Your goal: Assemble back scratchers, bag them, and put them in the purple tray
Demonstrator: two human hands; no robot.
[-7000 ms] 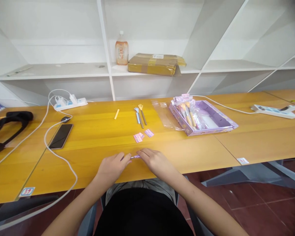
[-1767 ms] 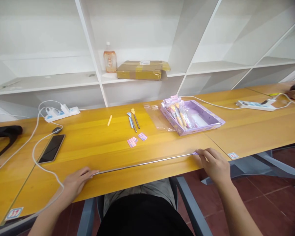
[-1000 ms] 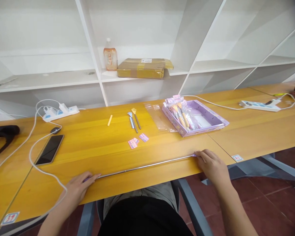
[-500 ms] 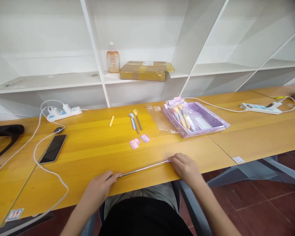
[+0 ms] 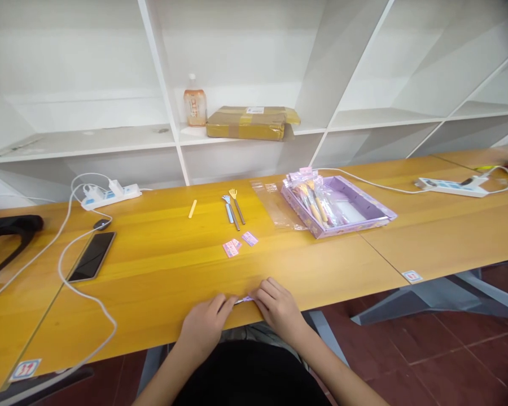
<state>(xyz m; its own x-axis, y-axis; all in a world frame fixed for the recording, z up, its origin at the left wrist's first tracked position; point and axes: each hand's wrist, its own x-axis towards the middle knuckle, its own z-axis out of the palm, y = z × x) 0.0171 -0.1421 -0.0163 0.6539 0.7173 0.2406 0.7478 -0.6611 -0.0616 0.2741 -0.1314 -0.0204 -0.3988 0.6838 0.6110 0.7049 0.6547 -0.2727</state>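
My left hand [image 5: 207, 321] and my right hand [image 5: 277, 307] are close together over the table's front edge. Both are closed on a telescopic back scratcher [image 5: 243, 300], one at each end. Only a short piece of metal rod and some purple show between the fingers; its head is hidden by my right hand. Beyond them lie a blue back scratcher [image 5: 227, 200] and a yellow one [image 5: 233, 195], hand-shaped heads pointing away. Small pink and purple cards [image 5: 231, 248] lie nearer, and a short yellow stick [image 5: 192, 208] is off to the left.
A purple box [image 5: 355, 225] holding several bagged back scratchers sits right of centre, beside a clear plastic bag [image 5: 275, 211]. Leftward are a phone [image 5: 93, 256], a white cable [image 5: 88, 293] and a power strip [image 5: 112, 195]. Shelves at the back hold a bottle [image 5: 195, 107] and a cardboard box [image 5: 248, 122].
My hands have come together, the left moving right and the right moving left. The long rod between them has slid in to a short piece.
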